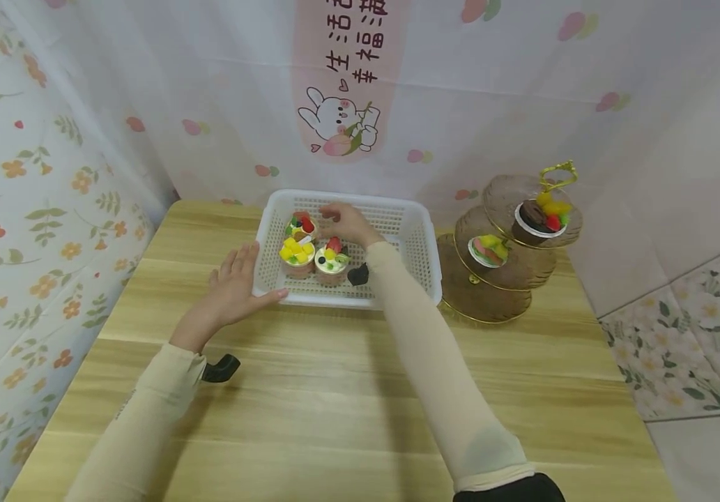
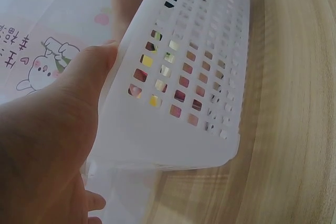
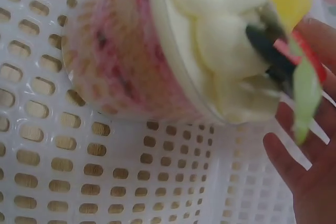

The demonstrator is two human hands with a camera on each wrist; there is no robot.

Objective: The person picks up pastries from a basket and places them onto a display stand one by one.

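Note:
Inside the white perforated basket (image 1: 419, 240), three fruit-topped dessert cups stand grouped at the left. The mango cup (image 1: 297, 254) and the strawberry-and-kiwi cup (image 1: 332, 263) are in front, with a berry-topped cup (image 1: 302, 224) behind. My right hand (image 1: 348, 224) hovers over the basket beside the back cup, fingers loosely bent and apart. In the right wrist view its fingers (image 3: 286, 158) show past the near cup's cream and fruit (image 3: 226, 30), with nothing seen in their grasp. My left hand (image 1: 234, 282) is spread at the basket's left end, thumb (image 2: 97, 59) against the rim.
To the right stands a tiered amber stand (image 1: 488, 303) with gold edges and a gold handle. It carries a chocolate-and-fruit cup (image 1: 540, 219) on top and another fruit cup (image 1: 488, 251) below. A printed curtain (image 1: 228, 90) hangs behind the wooden table (image 1: 309, 397).

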